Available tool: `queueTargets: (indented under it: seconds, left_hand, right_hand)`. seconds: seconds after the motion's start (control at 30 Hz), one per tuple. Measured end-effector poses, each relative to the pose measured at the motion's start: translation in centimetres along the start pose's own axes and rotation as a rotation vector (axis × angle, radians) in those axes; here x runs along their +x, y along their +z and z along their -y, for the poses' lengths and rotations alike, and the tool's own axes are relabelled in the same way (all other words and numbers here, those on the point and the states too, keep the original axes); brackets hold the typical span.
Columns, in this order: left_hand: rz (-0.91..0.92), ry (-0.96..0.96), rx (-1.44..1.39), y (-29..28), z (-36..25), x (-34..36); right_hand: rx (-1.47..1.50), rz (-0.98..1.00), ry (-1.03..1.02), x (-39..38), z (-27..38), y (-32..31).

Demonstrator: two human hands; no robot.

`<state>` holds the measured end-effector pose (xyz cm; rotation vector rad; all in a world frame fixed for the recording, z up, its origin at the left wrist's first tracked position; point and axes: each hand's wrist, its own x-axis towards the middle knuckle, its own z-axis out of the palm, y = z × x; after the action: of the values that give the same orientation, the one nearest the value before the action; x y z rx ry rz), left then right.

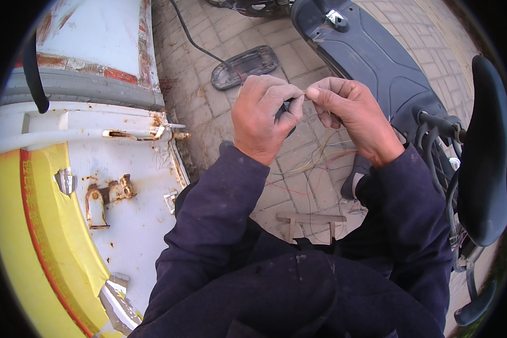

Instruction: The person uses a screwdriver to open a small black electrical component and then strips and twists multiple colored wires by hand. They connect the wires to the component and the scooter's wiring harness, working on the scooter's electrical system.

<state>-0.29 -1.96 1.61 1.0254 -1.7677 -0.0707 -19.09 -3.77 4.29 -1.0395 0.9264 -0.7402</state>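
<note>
A thin, pale yellowish wire [305, 93] was pinched between the fingertips of both bare hands, held up in front of the body above the paving of grey-brown rectangular bricks [194, 107]. The left hand [263, 118] was seen from its back, with the fingers curled inward and the thumb and forefinger closed on the wire; a dark, smooth object [290, 107] was partly hidden inside the curl, and its kind could not be told. By the right hand [352, 112] the wire was gripped between thumb and forefinger, the other fingers being loosely bent beneath. The two sets of fingertips were held nearly touching.

Below the hands, a loose tangle of thin yellow, red and dark wires [321, 156] was spread over the bricks. A small, low, brownish wooden bench [312, 218] was seen nearer the body. Beyond the left hand, an oval, dusty black tray-like piece [259, 61] was set on the paving, with a black cable [192, 37] run to it.

The right side was taken up by a dark grey, ribbed plastic scooter footboard [372, 50] and a glossy black saddle [484, 158]. On the left, a white, rust-stained metal panel [143, 225] was partly covered by a torn yellow sheet [17, 225].
</note>
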Motion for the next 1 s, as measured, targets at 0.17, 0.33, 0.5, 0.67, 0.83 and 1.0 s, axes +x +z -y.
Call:
queueTargets:
  seconds: [0.17, 0.33, 0.5, 0.67, 0.83, 1.0]
  left_hand:
    - [0.025, 0.112, 0.085, 0.4, -0.1, -0.1]
    - [0.013, 0.051, 0.045, 0.5, -0.3, -0.3]
    - [0.114, -0.335, -0.232, -0.1, -0.6, -0.2]
    - [0.288, -0.861, -0.708, -1.7, -0.5, 0.1]
    - [0.389, -0.967, -0.849, -3.0, 0.3, 0.9]
    - [0.333, -0.779, -0.585, -2.9, -0.2, 0.8]
  right_hand:
    - [0.003, -0.030, 0.012, -0.2, 0.1, -0.3]
    - [0.000, -0.052, -0.051, -0.1, -0.2, -0.1]
    - [-0.383, -0.056, -0.489, 0.6, -0.5, 0.3]
    - [-1.102, -0.111, -1.041, 0.8, -0.2, 0.1]
    - [-1.188, -0.078, -1.117, 0.7, -0.1, 0.6]
    - [-0.245, 0.027, -0.228, 0.4, -0.1, 0.6]
